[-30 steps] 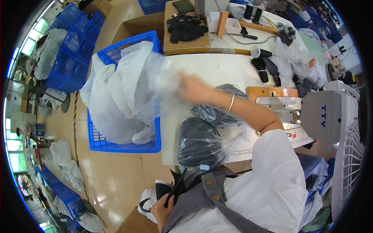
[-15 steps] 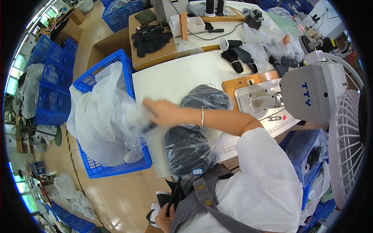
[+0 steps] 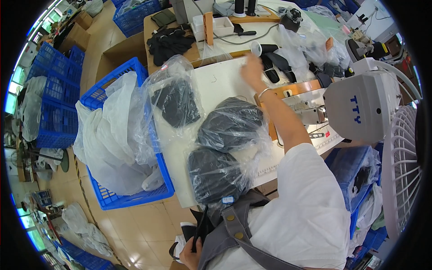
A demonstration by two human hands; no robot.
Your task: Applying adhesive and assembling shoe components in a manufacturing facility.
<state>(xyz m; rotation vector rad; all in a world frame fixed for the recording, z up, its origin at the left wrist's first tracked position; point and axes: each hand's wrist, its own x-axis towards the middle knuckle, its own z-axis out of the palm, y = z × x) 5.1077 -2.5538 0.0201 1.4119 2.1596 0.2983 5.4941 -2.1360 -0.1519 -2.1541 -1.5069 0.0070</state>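
Translucent plastic (image 3: 110, 139) heaps inside the blue crate (image 3: 135, 200), with a dark-filled clear bag (image 3: 177, 104) at its right rim. Below the crate and to its right, the left hand (image 3: 191, 255) has its fingers curled around a black tool (image 3: 197, 237). Farther right of the crate, two more dark-filled bags (image 3: 230, 123) lie on the white surface (image 3: 220, 83), and the blurred right hand (image 3: 252, 72) is near black bundles (image 3: 271, 69), its grip impossible to tell
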